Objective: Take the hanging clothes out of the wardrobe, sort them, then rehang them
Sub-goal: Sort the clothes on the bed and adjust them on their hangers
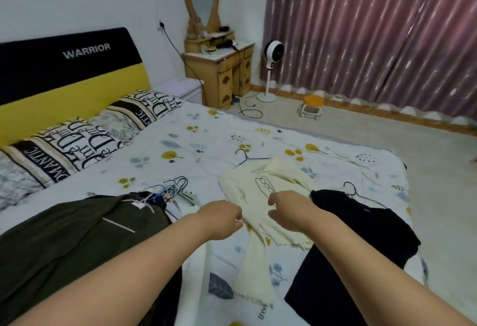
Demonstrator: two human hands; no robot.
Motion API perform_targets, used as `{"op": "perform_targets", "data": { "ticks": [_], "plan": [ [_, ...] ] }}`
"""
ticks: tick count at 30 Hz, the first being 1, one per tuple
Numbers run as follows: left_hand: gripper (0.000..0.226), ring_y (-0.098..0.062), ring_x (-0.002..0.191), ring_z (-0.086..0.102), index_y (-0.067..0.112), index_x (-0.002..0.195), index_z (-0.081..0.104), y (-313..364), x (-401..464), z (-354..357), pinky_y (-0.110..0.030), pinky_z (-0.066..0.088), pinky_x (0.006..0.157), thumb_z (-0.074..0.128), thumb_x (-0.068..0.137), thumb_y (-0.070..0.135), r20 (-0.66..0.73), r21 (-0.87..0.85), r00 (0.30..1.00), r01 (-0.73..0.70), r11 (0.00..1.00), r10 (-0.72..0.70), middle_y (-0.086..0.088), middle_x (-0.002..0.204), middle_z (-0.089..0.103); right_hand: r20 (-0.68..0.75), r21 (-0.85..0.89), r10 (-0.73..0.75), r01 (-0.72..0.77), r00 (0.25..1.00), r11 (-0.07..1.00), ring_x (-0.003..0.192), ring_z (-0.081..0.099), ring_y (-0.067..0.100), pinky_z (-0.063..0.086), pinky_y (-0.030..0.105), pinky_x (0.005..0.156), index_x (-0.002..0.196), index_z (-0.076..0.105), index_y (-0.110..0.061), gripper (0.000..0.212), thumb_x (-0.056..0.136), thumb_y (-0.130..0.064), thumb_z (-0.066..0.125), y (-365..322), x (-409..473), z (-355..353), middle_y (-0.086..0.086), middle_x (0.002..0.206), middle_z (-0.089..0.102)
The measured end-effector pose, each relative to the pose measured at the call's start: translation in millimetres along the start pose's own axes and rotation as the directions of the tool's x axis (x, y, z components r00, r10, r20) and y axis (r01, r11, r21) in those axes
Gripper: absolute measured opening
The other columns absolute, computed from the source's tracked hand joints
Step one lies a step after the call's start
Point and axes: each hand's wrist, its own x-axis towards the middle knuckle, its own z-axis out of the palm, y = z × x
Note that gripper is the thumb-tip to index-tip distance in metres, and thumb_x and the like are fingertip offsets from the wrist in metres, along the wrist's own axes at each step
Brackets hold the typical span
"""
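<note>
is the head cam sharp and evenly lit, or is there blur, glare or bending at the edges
Head view: soft, even room light, no hard shadows or glare; wide-angle bending curves the curtain and the bed edge; slight overall softness, with the left hand and right hand on the cream sweater mildly blurred.

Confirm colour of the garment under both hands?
Cream knit sweater, best in the head view.

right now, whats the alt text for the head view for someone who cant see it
Two bare hands, left hand and right hand, grip a cream sweater lying on a floral bed sheet. An olive garment lies left, a black garment right.
</note>
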Motion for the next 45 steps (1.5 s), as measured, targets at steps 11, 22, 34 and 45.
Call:
{"op": "perform_targets", "data": {
  "ticks": [11,22,34,45],
  "plan": [
    [0.030,-0.021,0.105,0.055,0.016,0.116,0.057,-229.7,-64.7,29.2,-0.033,0.044,0.086,0.042,0.096,0.032,0.015,-0.099,0.973,0.231,0.968,-0.231,-0.004,0.117,0.060,0.077,-0.009,-0.138,0.139,0.987,0.990,0.119,0.049,0.029,0.043,0.038,0.098,0.126,0.051,-0.010,0.034,0.095,-0.020,0.043,-191.0,81.1,58.4,0.010,0.130,0.052],
    [0.033,-0.017,0.111,0.053,0.020,0.127,0.048,-402.5,-54.2,86.0,-0.032,0.044,0.094,0.043,0.096,0.032,-0.036,-0.156,0.926,0.367,0.917,-0.377,-0.001,0.124,0.054,0.153,0.097,-0.031,0.016,0.988,0.995,0.116,0.048,0.031,0.041,0.036,0.092,0.128,0.042,-0.011,0.036,0.094,-0.024,0.043,-289.6,173.9,151.1,0.014,0.126,0.048],
    [0.056,-0.023,0.145,0.011,0.015,0.149,0.014,-495.5,21.4,147.4,-0.037,0.015,0.118,0.036,0.098,0.012,-0.071,-0.183,0.901,0.409,0.894,-0.427,-0.007,0.158,0.006,0.136,0.203,0.136,-0.162,0.981,0.966,0.137,0.030,0.028,0.029,0.037,0.109,0.150,0.000,-0.015,0.074,0.095,-0.035,0.046,-309.8,253.1,237.9,0.010,0.152,0.023],
    [0.075,-0.018,0.146,-0.005,0.021,0.150,-0.008,-535.4,80.1,170.9,-0.047,0.003,0.116,0.044,0.095,0.019,0.017,-0.080,0.929,0.369,0.926,-0.369,0.002,0.158,-0.008,0.114,0.237,0.170,-0.193,0.979,0.952,0.099,0.049,0.022,0.036,0.027,0.076,0.101,0.040,-0.016,0.022,0.084,-0.006,0.050,-312.3,278.2,265.5,0.005,0.105,0.051]
  ]
}}
